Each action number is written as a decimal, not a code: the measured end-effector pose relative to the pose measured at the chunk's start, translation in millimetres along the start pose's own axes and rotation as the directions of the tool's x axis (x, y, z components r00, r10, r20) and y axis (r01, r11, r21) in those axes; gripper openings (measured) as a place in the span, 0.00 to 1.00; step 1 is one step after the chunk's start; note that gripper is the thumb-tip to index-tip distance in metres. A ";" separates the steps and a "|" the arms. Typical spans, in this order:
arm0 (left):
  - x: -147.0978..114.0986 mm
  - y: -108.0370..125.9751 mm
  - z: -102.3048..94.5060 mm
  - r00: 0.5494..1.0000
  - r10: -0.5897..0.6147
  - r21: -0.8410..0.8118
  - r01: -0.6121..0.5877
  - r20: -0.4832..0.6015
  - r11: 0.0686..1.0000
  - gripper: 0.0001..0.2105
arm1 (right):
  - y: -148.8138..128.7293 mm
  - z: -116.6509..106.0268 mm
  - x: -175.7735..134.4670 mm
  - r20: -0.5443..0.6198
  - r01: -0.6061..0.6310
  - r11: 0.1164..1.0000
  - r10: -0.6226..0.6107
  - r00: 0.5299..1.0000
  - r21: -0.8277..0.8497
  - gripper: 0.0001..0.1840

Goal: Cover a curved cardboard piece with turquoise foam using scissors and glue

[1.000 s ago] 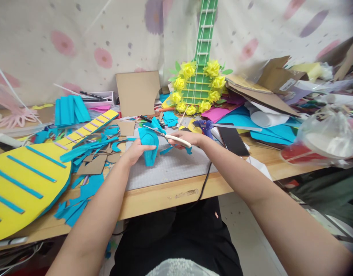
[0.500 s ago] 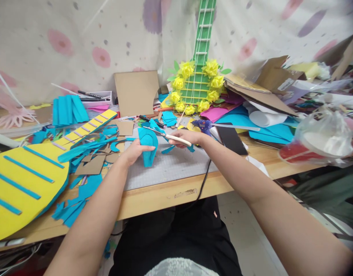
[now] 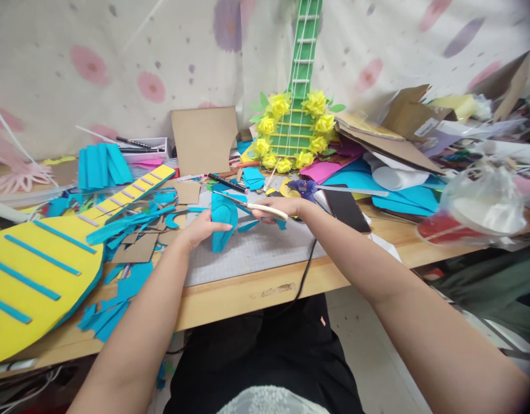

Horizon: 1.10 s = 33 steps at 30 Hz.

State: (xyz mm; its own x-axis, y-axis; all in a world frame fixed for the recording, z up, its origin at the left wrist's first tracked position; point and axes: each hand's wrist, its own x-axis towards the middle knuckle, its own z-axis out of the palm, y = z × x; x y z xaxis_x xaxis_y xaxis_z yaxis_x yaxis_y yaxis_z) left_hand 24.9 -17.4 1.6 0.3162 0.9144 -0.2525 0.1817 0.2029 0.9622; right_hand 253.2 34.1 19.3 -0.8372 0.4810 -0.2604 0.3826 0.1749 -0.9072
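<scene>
Paper (image 3: 223, 215) straighter in closed left hand (image 3: 203, 227)

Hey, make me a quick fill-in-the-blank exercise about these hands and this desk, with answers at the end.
1. The right hand holds a pair of ____.
2. The color of the piece in the left hand is ____.
3. The flowers around the green guitar shape are colored ____.
4. Of the two hands, the glue gun lies nearer the ____ one.

Missing words: scissors; blue; yellow; right.

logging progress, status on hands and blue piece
Left hand gripping blue piece. Right hand on scissors, blades at piece's upper part. Scraps crowd left side.
</scene>
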 end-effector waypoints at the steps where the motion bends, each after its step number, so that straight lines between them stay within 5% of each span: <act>1: -0.3 0.1 -0.4 1.000 -0.003 0.007 0.003 0.000 1.000 0.17 | -0.5 0.6 0.5 -0.001 0.003 1.000 -0.003 1.000 0.009 0.23; 17: 1.7 -3.4 -3.3 1.000 0.005 0.023 -0.005 0.019 1.000 0.15 | 0.0 2.5 0.6 -0.039 -0.094 0.983 0.101 0.994 0.155 0.22; 33: 7.1 13.7 -17.1 0.990 -0.085 0.218 0.058 0.117 0.974 0.17 | -1.5 -6.8 -6.2 0.050 0.029 0.996 -0.025 0.998 -0.080 0.26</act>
State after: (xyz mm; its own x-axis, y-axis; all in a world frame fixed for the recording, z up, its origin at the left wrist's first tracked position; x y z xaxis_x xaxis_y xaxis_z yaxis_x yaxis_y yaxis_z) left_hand 13.7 -2.2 14.7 0.4061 0.8468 -0.3435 0.3985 0.1742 0.9005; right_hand 260.5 36.7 24.5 -0.8648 0.4331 -0.2541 0.3886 0.2567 -0.8849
